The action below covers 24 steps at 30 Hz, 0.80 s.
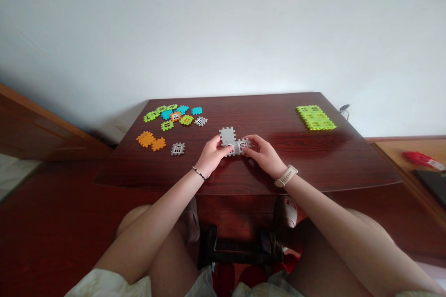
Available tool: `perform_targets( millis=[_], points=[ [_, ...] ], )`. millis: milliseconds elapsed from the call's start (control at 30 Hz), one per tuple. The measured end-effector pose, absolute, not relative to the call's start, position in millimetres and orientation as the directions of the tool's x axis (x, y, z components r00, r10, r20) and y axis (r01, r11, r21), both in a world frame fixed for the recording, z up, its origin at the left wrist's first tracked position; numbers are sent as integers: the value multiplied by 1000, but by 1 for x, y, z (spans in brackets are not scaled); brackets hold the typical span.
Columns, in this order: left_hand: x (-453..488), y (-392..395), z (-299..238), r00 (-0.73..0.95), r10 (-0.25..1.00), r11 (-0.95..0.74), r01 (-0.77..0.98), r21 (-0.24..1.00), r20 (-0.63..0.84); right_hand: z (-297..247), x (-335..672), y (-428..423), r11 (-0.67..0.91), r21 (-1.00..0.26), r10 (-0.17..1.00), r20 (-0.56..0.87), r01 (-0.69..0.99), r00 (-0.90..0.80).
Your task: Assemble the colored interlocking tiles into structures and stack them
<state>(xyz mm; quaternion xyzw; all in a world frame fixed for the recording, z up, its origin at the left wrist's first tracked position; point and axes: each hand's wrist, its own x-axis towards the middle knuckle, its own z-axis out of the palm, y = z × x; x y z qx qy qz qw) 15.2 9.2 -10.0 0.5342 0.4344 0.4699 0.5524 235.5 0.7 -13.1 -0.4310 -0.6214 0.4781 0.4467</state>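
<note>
Near the middle of the table, both my hands hold grey interlocking building panels with toothed edges. My left hand (212, 153) is closed on a grey window panel (230, 149), its thumb across the white lattice. Above that panel stands a plain grey square panel (227, 135), which looks joined to it. My right hand (263, 153) pinches a second grey window panel (243, 145), placed edge to edge with the first. My fingers hide parts of both window panels. Left of my hands a loose grey window panel (178, 149) lies flat.
On the table's (272, 116) left lie orange panels (145, 138), lime green panels (167, 125), blue panels (197, 110), and another grey window panel (201, 121). A sheet of lime green panels (315, 117) lies at the back right. A white wall (223, 32) rises behind.
</note>
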Motion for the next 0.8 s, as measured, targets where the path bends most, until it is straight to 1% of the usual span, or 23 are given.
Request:
perform_targets(
  millis=[133, 267, 433, 567, 800],
  points=[
    [14, 17, -13, 171, 984, -37, -19, 999, 40, -14, 234, 6, 106, -994, 962, 93, 38, -257],
    [13, 17, -11, 180, 983, -15, -46, 999, 23, -12, 236, 6, 9, -998, 958, 26, -62, -286],
    [14, 14, -9, 200, 980, 14, -83, 996, 3, -5, 238, 1, -62, -988, 958, -18, -144, -287],
    [14, 14, -10, 207, 978, 21, -87, 996, -3, -2, 238, 0, -75, -983, 958, -25, -165, -285],
    [14, 16, -9, 182, 983, -2, -76, 997, 16, -2, 238, 1, -88, -982, 971, -47, -165, -234]
  ],
)
